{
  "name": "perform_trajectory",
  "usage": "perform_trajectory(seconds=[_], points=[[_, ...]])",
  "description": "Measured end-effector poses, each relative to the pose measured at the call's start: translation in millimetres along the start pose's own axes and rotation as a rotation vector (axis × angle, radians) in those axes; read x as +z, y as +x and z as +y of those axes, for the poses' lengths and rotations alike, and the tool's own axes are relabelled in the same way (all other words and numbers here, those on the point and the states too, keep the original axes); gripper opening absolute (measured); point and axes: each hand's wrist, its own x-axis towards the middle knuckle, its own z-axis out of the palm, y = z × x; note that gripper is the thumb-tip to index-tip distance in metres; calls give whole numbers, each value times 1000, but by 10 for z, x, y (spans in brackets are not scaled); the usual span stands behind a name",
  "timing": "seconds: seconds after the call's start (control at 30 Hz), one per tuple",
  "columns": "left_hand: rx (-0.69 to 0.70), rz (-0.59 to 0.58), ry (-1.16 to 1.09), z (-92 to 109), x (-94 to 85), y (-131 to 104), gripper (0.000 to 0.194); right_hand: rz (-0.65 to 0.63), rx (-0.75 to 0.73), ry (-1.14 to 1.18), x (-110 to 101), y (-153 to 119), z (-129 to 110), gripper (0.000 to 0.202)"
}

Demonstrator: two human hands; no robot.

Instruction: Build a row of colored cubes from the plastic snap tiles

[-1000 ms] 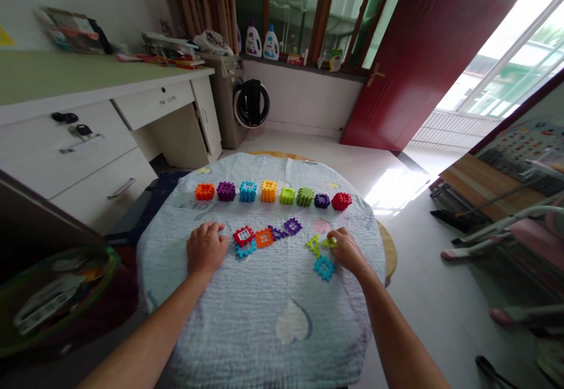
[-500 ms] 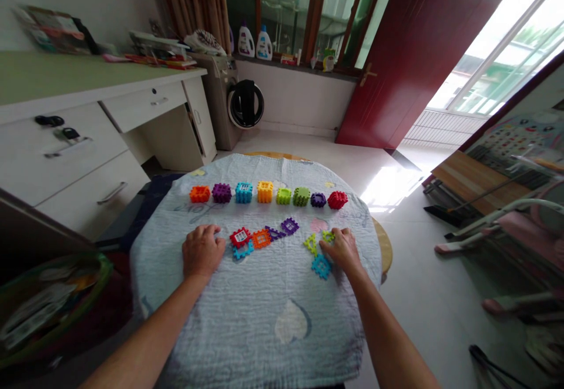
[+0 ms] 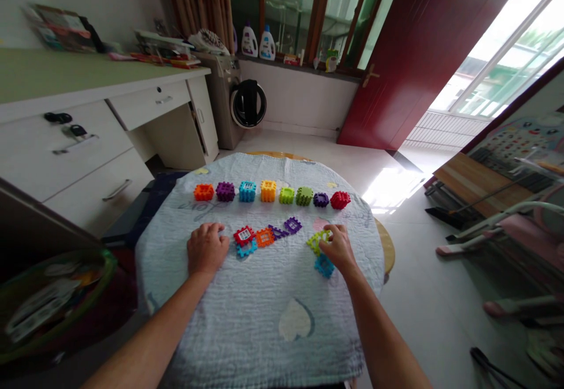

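On the cloth-covered bench [image 3: 264, 318], the right hand [image 3: 338, 249] pinches a green piece [image 3: 318, 240], lifting its edge. The left hand [image 3: 206, 248] lies flat, fingers spread, beside the loose flat pieces [image 3: 258, 237], steadying the cloth.

A lime-green flat puzzle tile [image 3: 318, 239] with a notched edge lies on the cloth-covered tabletop [image 3: 264, 295], right of centre, touched by the fingertips of the right hand [image 3: 338, 248]. Just near of it, partly under that hand, lies a flat blue tile [image 3: 324, 265]. The left hand [image 3: 206, 249] rests palm down, just left of a red tile [image 3: 244, 235] overlapping a light-blue one [image 3: 245, 250].
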Motion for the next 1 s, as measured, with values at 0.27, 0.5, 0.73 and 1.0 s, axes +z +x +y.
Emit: perform_trajectory(seconds=[0.27, 0.5, 0.73, 1.0], points=[[-14, -12, -11, 20, -33, -2, 27, -110, -115, -189, 137, -123, -296, 35], [-13, -3, -14, 3, -2, -9, 26, -150, -98, -249, 125, -118, -259, 38], [-11, -2, -18, 16, -30, -14, 26, -209, -36, -330, 99, -105, -317, 45], [-6, 4, -24, 22, -58, -6, 26, -224, -45, -351, 72, -87, -365, 41]])
